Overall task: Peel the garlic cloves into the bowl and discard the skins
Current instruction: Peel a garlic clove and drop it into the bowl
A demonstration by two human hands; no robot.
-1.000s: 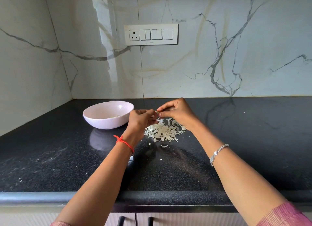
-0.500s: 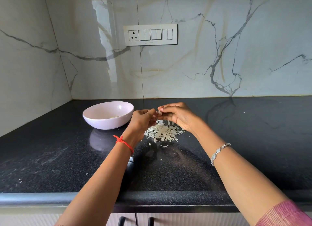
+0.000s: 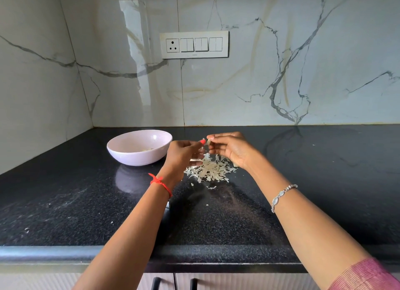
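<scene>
A pale garlic clove [image 3: 208,141] is pinched in the fingertips of my right hand [image 3: 229,149], held above the counter. My left hand [image 3: 183,154] sits just to its left, thumb and fingers curled, pinching at the clove's skin. Below both hands lies a heap of white garlic skins [image 3: 211,170] on the black counter. A white bowl [image 3: 121,153] stands to the left of my hands, with a few peeled cloves [image 3: 147,149] lying in its bottom.
The black granite counter [image 3: 303,181] runs from a marble corner on the left to the right edge of view. Stray skin bits [image 3: 211,187] lie in front of the heap. A switch plate [image 3: 194,44] is on the back wall. Cabinet handles [image 3: 173,283] show below the counter's front edge.
Both hands have stayed above the skin heap, working the clove between the fingertips. My left hand has pulled slightly leftward, away from the right one.
</scene>
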